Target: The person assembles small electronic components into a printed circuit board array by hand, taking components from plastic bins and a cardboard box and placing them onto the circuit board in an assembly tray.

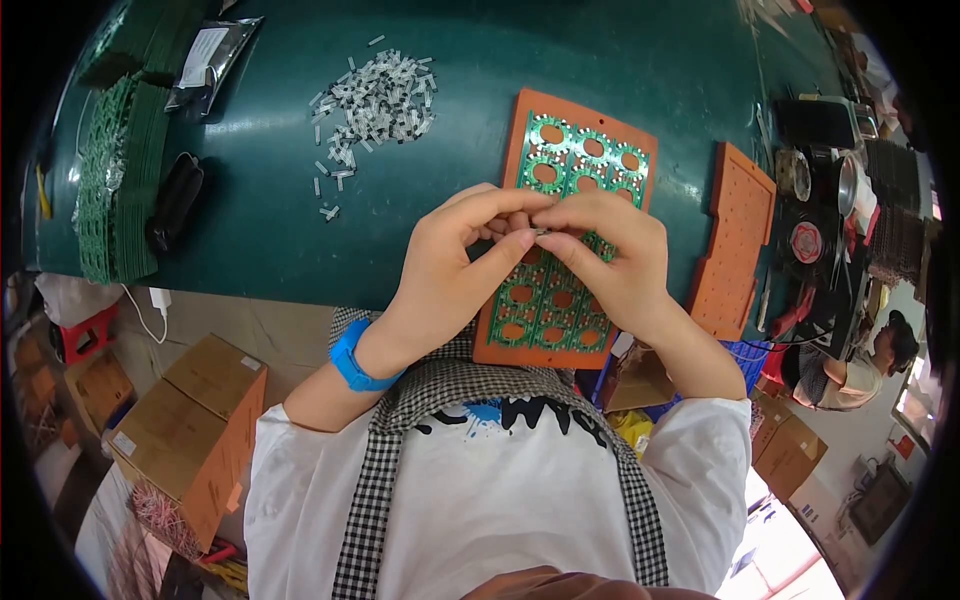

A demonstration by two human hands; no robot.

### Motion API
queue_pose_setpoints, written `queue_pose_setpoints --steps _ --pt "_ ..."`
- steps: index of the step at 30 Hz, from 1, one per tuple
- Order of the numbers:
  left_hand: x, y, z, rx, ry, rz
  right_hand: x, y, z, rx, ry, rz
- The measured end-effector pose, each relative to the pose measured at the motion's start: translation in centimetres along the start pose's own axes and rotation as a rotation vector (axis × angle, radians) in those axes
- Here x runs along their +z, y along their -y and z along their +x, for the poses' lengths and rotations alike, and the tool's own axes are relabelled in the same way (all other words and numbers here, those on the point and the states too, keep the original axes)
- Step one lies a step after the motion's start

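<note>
Both hands meet over an orange tray (516,135) that bears a panel of green circuit boards (560,290) with oval openings. A small dark piece (541,232), too small to name, sits where the fingertips come together. My left hand (455,255) is closed, its thumb and index finger pinching toward that piece. From the other side, my right hand (620,250) pinches the same piece between thumb and index finger. A loose pile of small clear-and-white parts (385,98) lies on the table, to the left of the tray.
Stacked green boards (122,180), a black pouch (178,200) and a silver bag (212,62) line the left side of the green table (270,230). Right of the tray lies another orange plate (735,240), beside tools and a solder-like reel (806,242). Another person (870,365) is at far right.
</note>
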State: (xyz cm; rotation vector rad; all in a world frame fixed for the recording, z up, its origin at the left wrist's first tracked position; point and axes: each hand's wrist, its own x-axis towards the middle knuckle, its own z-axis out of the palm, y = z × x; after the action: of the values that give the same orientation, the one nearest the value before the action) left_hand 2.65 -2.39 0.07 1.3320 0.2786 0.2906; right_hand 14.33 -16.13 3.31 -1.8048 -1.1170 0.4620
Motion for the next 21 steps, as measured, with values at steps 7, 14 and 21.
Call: queue_pose_setpoints --steps 7,14,21 --pt "-0.7 -1.1 0.7 0.225 -0.024 0.555 -1.6 0.1 0.7 -0.237 -0.047 -0.209" --pt "-4.0 -0.1 1.8 0.206 -0.263 0.589 -4.9 -3.4 1.4 0.365 -0.138 -0.045" --pt "-3.1 0.4 1.0 -0.052 -0.208 0.192 -5.1 -4.2 2.7 -0.135 0.065 -0.464"
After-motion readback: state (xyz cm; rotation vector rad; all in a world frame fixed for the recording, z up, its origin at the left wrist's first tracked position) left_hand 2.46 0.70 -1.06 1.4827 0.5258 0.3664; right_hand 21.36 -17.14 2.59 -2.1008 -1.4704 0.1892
